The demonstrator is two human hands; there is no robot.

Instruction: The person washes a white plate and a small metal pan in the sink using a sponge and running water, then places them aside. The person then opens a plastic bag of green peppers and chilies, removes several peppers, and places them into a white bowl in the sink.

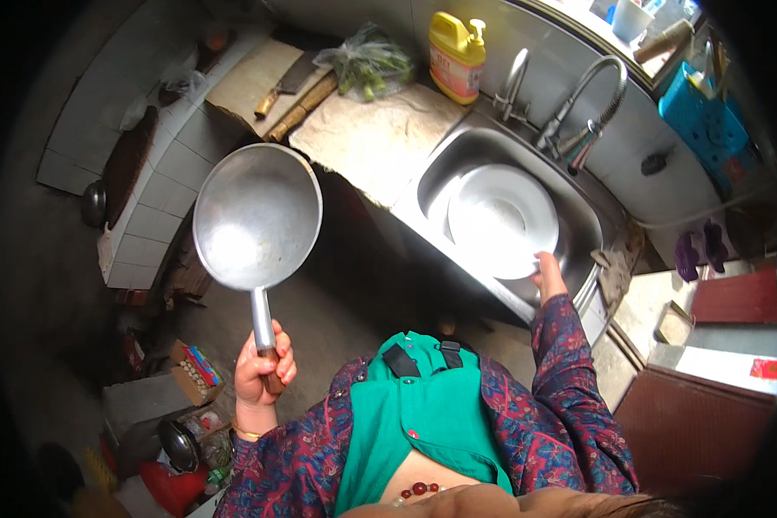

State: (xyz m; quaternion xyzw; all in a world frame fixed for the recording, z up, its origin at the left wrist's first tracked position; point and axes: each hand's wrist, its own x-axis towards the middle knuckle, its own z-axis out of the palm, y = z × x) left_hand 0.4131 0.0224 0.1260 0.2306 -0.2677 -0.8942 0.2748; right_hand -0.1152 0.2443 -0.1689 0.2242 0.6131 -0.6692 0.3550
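My left hand [264, 366] is closed around the wooden-ended handle of a large metal ladle [259, 217], raised over the floor left of the sink with its bowl facing up toward the camera. At the sink's near side, my right hand [547, 275] grips the rim of a wide, pale metal basin [492, 217]. That basin lies in the stainless steel sink [586, 226]; the fingers under its rim are partly hidden. Behind the sink stand a spring-necked faucet [605, 97] and a smaller faucet [515, 84].
A yellow pump bottle [456, 58] stands behind the stone counter [375, 136]. Farther left are a bag of green vegetables [369, 65], a cleaver [291, 81] and a bamboo piece [304, 107]. A rag [612, 278] hangs at the sink's right edge, below a blue basket [702, 120].
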